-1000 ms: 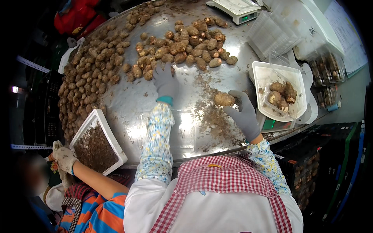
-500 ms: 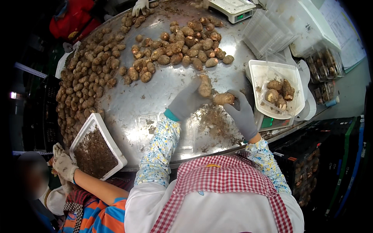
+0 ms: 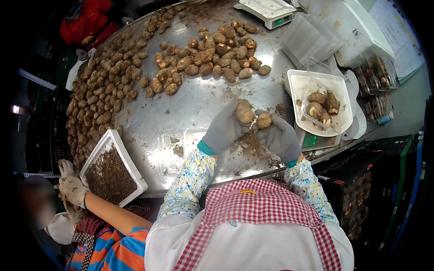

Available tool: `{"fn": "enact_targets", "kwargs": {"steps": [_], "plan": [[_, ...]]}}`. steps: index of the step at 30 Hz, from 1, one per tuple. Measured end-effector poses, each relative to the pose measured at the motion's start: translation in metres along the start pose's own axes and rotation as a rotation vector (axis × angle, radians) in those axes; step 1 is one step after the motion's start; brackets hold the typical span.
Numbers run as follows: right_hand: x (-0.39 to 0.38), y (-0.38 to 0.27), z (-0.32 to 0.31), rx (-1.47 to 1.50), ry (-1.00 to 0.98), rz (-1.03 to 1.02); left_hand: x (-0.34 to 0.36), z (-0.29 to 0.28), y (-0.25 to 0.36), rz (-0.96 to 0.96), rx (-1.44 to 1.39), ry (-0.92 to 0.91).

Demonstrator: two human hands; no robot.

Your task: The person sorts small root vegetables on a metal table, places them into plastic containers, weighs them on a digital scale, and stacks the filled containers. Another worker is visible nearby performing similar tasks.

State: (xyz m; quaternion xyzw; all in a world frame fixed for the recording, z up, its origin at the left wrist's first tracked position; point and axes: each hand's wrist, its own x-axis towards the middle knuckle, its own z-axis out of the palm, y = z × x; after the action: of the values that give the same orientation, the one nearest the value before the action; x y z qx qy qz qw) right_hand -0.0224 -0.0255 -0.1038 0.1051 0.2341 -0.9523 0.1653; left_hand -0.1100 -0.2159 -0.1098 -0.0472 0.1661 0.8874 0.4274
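Over the metal table (image 3: 153, 113), my left hand (image 3: 222, 132), in a grey glove, is closed round a brown, oblong taro (image 3: 244, 111). Close beside it, my right hand (image 3: 281, 141), gloved alike, grips a smaller, rounder taro (image 3: 264, 120) by its fingertips. The two taros are side by side, a small gap between them. Peel scraps (image 3: 248, 156) lie on the metal below my hands. To the right, a clear plastic box with several taros (image 3: 317, 108) sits in a white tray (image 3: 294, 90) on a scale (image 3: 310, 141).
Loose taros (image 3: 212, 56) are heaped at the back, and a larger pile (image 3: 101, 86) covers the left. A white foam box of dirt (image 3: 143, 186) stands near a co-worker's gloved hand (image 3: 73, 189). Clear boxes (image 3: 312, 38), another scale (image 3: 271, 13) and dark crates (image 3: 361, 180) are at right.
My hands have drawn slightly nearer to me. The right-hand taro has turned from lying sideways to end-on. A gloved hand at the far edge has left the view.
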Motion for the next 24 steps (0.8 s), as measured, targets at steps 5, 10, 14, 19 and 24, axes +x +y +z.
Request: {"fn": "enact_targets", "kwargs": {"steps": [5, 10, 14, 19, 24], "plan": [[0.000, 0.009, -0.016, 0.165, -0.081, 0.036, -0.010, 0.020, 0.002, 0.025, 0.211, 0.086], [0.002, 0.010, -0.025, 0.211, -0.063, 0.066, -0.014, 0.023, -0.004, 0.203, 0.675, 0.029], [-0.005, 0.001, -0.002, -0.118, 0.135, -0.185, -0.007, -0.002, -0.005, 0.338, 0.899, -0.122], [-0.030, -0.040, 0.020, -1.302, 0.577, -0.956, -0.008, -0.006, -0.007, -0.081, 0.110, -0.114], [-0.057, -0.099, 0.007, -1.717, 0.977, -1.118, 0.000, -0.018, -0.013, -0.142, -0.157, -0.083]]}}
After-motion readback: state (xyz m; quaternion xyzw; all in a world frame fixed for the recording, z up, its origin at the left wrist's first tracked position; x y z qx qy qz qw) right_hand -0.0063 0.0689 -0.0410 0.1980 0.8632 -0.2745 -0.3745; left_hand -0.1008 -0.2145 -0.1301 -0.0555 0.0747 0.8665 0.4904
